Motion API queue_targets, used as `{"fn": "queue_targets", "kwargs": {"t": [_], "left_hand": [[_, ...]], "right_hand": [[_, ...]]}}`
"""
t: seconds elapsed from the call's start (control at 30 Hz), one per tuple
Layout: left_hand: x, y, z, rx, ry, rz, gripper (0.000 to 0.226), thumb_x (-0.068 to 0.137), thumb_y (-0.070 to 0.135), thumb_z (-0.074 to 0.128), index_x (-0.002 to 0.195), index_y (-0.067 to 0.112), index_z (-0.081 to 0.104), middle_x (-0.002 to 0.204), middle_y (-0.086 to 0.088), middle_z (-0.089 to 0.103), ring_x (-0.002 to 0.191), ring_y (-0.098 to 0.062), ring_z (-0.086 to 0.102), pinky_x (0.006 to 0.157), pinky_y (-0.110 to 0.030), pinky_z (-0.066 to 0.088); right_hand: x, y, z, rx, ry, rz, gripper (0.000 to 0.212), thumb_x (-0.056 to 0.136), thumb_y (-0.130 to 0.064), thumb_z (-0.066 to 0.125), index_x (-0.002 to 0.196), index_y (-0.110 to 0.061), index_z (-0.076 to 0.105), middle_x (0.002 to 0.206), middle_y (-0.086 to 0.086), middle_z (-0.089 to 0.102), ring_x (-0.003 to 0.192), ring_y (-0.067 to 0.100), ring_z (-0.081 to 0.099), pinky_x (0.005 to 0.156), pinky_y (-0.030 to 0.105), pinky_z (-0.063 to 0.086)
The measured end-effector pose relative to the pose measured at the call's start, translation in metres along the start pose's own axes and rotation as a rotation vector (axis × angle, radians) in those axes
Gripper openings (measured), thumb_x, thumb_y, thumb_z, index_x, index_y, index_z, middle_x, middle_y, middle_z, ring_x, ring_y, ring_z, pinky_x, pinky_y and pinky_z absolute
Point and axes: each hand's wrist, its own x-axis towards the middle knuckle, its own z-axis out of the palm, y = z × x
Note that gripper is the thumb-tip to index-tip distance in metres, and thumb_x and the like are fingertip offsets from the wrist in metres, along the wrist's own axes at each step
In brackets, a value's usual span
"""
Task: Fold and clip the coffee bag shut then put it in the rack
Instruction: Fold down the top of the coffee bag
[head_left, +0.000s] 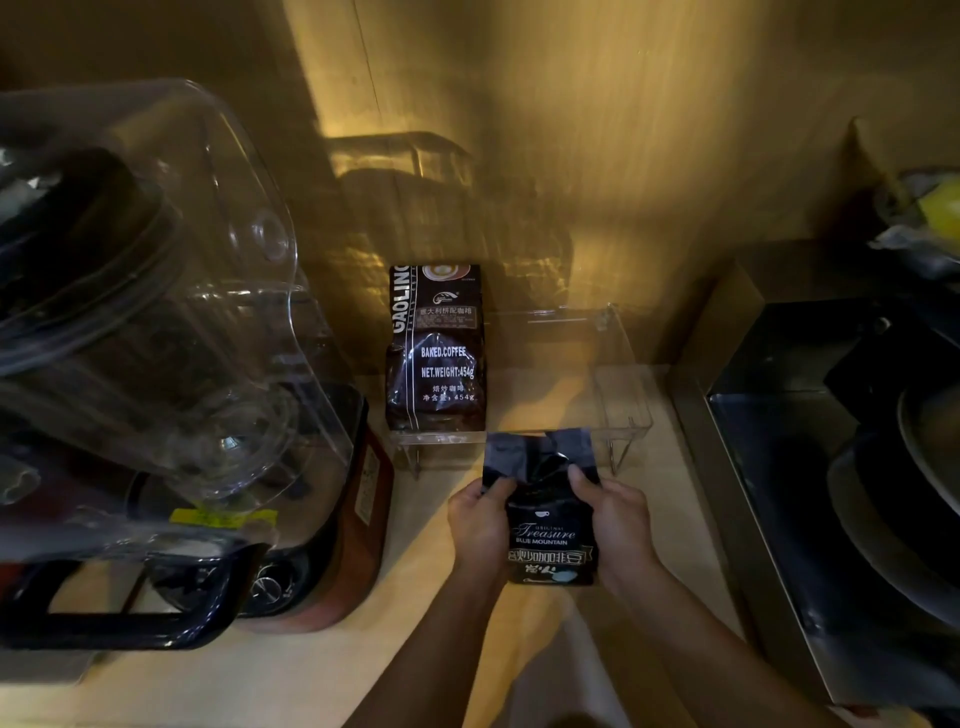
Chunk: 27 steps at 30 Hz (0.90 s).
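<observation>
Coffee bag (550, 525) sits gripped between left hand (480, 525) and right hand (618, 519), its top unfolded above the thumbs; folding probably comes next.

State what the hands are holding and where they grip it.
Both the left hand and right hand hold the black coffee bag by its side edges, below the open top.
</observation>
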Motion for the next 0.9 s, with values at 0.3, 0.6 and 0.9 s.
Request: {"fn": "queue_targets", "kwargs": {"t": [0.3,0.6,0.9], "left_hand": [[-0.005,-0.007,0.004,-0.102,0.103,0.004,0.026,0.079,-0.003,0.053,0.057,0.006,0.062,0.052,-0.011,0.062,0.042,-0.020,0.061,0.037,-0.021,0.048],[0.003,0.011,-0.019,0.268,-0.178,0.103,0.023,0.073,0.007,0.071,0.087,0.011,0.053,0.067,-0.004,0.072,0.060,-0.013,0.070,0.045,-0.017,0.051],[-0.006,0.009,-0.019,0.294,-0.214,0.347,0.030,0.075,-0.004,0.065,0.073,0.025,0.070,0.074,0.003,0.074,0.073,-0.014,0.068,0.055,-0.016,0.052]], "right_hand": [[-0.004,0.013,0.007,-0.037,0.143,-0.070,0.011,0.080,-0.005,0.057,0.078,0.005,0.062,0.073,0.022,0.064,0.062,0.033,0.062,0.056,0.035,0.051],[-0.001,-0.005,-0.015,-0.195,0.004,-0.180,0.032,0.082,-0.021,0.062,0.051,-0.018,0.053,0.071,0.020,0.060,0.068,0.032,0.059,0.065,0.046,0.050],[-0.004,0.002,-0.022,-0.145,0.006,-0.245,0.024,0.078,-0.017,0.067,0.056,-0.017,0.057,0.066,0.015,0.063,0.063,0.028,0.060,0.059,0.037,0.049]]}}
